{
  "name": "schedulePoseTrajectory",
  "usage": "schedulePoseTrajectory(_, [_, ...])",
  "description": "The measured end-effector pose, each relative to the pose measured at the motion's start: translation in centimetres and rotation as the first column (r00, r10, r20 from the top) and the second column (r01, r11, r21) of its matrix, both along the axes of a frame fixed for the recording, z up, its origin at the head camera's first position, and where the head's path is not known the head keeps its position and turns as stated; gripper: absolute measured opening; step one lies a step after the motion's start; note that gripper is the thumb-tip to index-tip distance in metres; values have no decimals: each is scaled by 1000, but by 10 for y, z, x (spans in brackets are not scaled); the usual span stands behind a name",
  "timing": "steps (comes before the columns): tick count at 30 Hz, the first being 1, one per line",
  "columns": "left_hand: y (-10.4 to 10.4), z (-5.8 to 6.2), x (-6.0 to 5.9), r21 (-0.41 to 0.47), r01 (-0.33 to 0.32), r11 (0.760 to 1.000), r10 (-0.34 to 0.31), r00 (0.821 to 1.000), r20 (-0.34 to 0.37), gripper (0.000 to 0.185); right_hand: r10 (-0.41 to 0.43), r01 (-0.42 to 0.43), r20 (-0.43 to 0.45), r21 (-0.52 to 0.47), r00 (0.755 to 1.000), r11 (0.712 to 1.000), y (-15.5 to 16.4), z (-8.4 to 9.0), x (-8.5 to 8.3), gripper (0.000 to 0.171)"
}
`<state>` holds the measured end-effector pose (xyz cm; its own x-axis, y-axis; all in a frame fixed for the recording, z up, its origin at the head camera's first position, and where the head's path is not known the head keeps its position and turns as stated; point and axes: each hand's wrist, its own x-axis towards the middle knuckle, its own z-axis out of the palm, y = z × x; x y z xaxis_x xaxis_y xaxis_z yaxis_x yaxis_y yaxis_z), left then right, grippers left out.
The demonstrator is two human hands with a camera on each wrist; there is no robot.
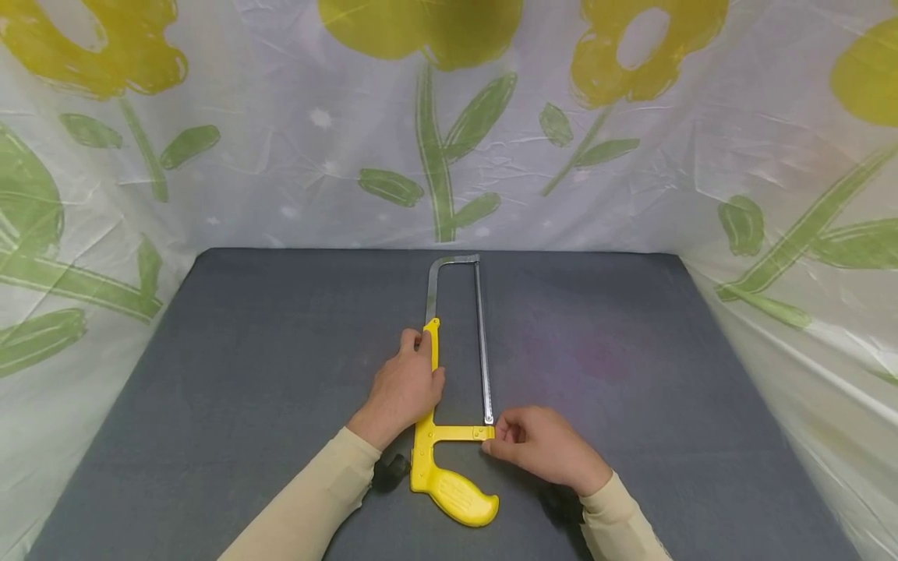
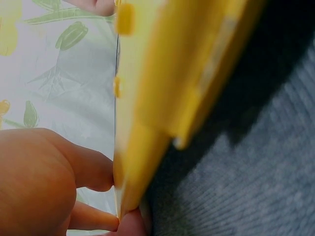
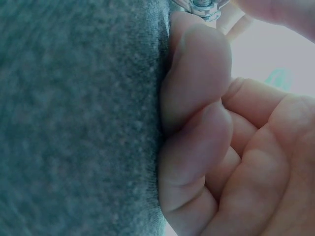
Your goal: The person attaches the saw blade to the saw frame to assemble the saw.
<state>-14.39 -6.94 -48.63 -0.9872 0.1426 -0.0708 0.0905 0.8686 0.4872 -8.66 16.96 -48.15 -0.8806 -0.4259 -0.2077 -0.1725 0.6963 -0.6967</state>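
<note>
Hacksaw (image 1: 449,405) flat on grey mat (image 1: 245,374), roughly centred, blade end pointing away toward flowered plastic sheet (image 1: 281,156). No readable brand or writing on it. Wide bare mat on both sides; mat edges well clear of the saw. Left hand (image 1: 403,389) curled over the yellow frame bar, gripping it. Right hand (image 1: 543,448) pinches the metal nut (image 3: 204,10) at the yellow crossbar end where the blade attaches. Yellow plastic handle, steel bow.

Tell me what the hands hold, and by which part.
Both hold the yellow hacksaw: left hand on its frame's yellow spine, right hand pinching the blade's nut.
</note>
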Motion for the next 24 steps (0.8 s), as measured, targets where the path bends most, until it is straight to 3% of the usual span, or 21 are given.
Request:
schedulePoseTrajectory(7, [0,0,0,5,2,1000,-2,1000,-3,71,-24,24,-3,-11,1000,1000,-1,1,-1,27])
schedulePoseTrajectory(24, [0,0,0,-7,2,1000,-2,1000,-8,70,4,-4,9,-36,1000,999,0,1,0,22])
